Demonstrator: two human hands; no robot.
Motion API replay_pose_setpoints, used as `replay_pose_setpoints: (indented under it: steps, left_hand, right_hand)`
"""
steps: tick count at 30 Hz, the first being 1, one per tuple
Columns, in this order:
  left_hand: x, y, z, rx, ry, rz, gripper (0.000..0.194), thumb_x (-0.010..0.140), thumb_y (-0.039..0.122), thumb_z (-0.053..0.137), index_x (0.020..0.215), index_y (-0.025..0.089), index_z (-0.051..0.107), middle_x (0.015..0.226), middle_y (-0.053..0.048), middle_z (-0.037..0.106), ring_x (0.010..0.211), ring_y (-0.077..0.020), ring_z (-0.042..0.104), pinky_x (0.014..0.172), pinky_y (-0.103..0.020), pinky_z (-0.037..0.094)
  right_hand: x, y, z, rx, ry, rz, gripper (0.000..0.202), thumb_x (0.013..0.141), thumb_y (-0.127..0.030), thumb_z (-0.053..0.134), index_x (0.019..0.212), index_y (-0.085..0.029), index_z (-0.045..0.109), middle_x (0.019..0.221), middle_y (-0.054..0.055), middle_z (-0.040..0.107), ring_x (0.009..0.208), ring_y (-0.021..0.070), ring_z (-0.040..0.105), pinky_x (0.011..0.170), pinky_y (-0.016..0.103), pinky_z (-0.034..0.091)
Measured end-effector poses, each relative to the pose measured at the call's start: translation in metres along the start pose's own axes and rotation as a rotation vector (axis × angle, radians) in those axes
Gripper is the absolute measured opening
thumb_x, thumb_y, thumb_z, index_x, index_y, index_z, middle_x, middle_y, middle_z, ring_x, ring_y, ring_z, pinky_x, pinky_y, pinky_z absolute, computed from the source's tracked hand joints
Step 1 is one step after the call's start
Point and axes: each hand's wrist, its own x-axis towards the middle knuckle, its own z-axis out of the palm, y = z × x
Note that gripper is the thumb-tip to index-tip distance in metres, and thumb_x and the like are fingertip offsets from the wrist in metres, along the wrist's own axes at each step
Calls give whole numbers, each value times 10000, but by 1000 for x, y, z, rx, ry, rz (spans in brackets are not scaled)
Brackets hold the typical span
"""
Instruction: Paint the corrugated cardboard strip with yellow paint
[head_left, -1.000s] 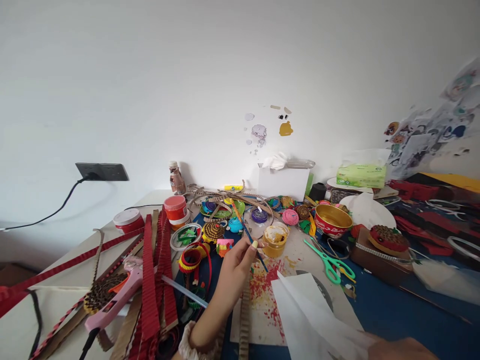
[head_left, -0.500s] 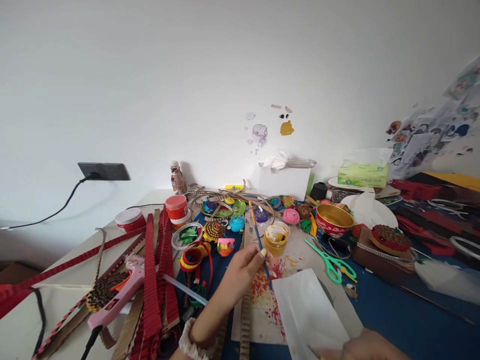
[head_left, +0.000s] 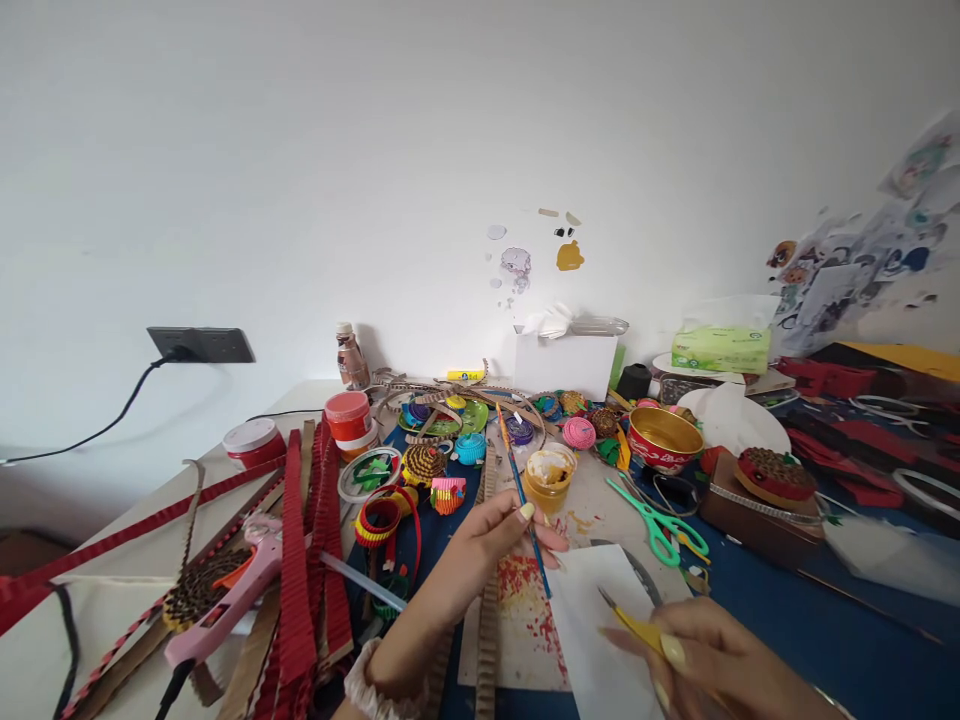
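My left hand (head_left: 504, 540) pinches a slim blue paintbrush (head_left: 534, 545) with an orange upper end, leaning across the hand. Just beyond its fingers stands an open jar of golden paint (head_left: 549, 478), its rim smeared white and gold. My right hand (head_left: 701, 650) is closed on a yellow tool (head_left: 634, 625) with a thin dark pointed tip; its exact kind is unclear. That tip is over a white paper sheet (head_left: 585, 600), near the front of the table. Under the sheet's left side shows a paint-spattered board (head_left: 517, 620).
Green scissors (head_left: 660, 525) and a red-gold bowl (head_left: 664, 440) are to the right. At left, a pink glue gun (head_left: 225, 610) and red corrugated strips (head_left: 300, 570) crowd the table. Several coiled paper pieces and a white box (head_left: 566, 365) stand toward the wall.
My right hand has risen further into view, bringing the yellow tool above the paper. The sheet has shifted slightly. My left hand keeps the paintbrush; its lower fingers now spread more.
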Motion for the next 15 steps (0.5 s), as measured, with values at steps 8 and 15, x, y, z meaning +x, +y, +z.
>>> replay_pose_setpoints:
  steps: [8,15]
  left_hand:
    - [3,-6,7,-42,2,-45,239,792,419,582,749,184,572,718,-43,744,739,-222,689,668,-317,456]
    - [3,-14,13,-40,-70,-115,237,788,409,596,731,180,581,655,-47,727,630,-214,676,690,-339,451]
  right_hand:
    - [27,4,10,224,3,-96,377,822,-469,540,632,-144,569,343,-70,436,360,71,440,859,347,409]
    - [21,8,7,228,26,-89,391,787,-507,573,621,-153,579,359,-63,463,374,83,454,921,387,378]
